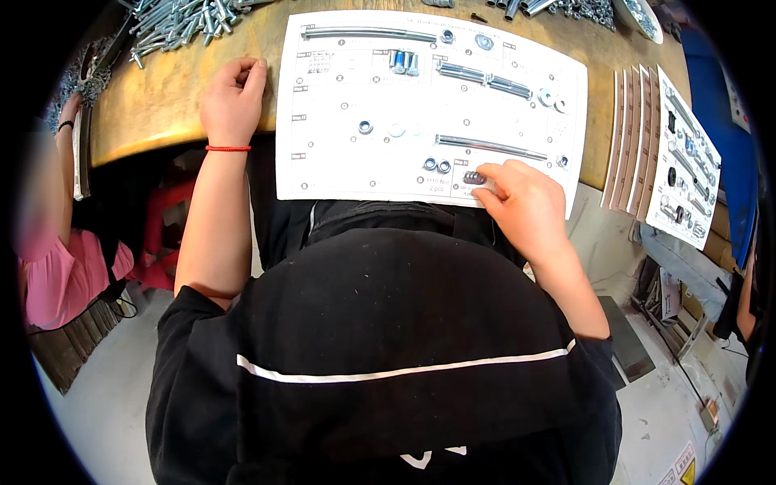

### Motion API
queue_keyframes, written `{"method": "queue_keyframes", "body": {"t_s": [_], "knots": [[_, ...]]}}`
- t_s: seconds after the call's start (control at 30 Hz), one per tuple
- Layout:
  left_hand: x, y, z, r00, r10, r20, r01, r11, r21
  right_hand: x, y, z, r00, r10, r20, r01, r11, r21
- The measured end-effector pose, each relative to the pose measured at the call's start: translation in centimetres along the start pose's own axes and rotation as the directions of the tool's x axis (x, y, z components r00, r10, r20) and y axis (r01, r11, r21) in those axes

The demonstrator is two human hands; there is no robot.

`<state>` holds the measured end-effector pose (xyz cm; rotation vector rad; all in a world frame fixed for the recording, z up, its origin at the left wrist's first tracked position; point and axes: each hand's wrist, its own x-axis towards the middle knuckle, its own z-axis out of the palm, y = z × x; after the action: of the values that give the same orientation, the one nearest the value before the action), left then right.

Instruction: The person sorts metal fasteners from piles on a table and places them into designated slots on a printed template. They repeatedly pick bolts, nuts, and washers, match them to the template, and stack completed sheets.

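A large white printed sheet point(356, 166) lies over the table's near edge, with metal hardware on it. My right hand point(529, 202) pinches at a small cluster of ridged metal parts point(474, 177) near the sheet's lower edge; their exact kind is too small to tell. Beside them are two lock nuts point(436, 166), and just above runs a long bolt point(491, 146). Farther up are another long bolt point(370, 34), a group of thick rods point(483, 79), short blue-tipped bolts point(404, 62) and washers point(547, 98). My left hand point(234, 101) rests curled on the table, left of the sheet, its palm hidden.
Loose bolts point(182, 23) are heaped at the far left, with more metal parts point(566, 10) and a white bowl point(641, 20) at the far right. Stacked printed cards point(683, 162) stand at right. A person in pink point(73, 279) works at left beside a red stool point(166, 230).
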<state>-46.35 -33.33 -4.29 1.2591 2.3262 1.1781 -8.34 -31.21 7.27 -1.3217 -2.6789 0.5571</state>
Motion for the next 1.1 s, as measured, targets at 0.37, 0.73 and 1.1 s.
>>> {"method": "queue_keyframes", "body": {"t_s": [0.37, 0.73, 1.1], "knots": [[3.8, 3.6, -3.9, 0.965, 0.160, 0.209, -0.133, 0.981, -0.139, 8.2, -1.0, -6.1, 0.999, 0.015, -0.048, -0.015, 1.000, -0.003], [11.1, 10.5, 4.5, 0.866, 0.145, 0.479, -0.374, 0.824, 0.426, 26.7, -6.1, 3.8, 0.997, 0.077, 0.015, -0.073, 0.980, -0.186], [10.3, 9.5, 3.3, 0.906, 0.286, 0.313, -0.329, 0.940, 0.092, 26.2, -2.7, 2.3, 0.984, 0.176, 0.023, -0.164, 0.851, 0.500]]}}
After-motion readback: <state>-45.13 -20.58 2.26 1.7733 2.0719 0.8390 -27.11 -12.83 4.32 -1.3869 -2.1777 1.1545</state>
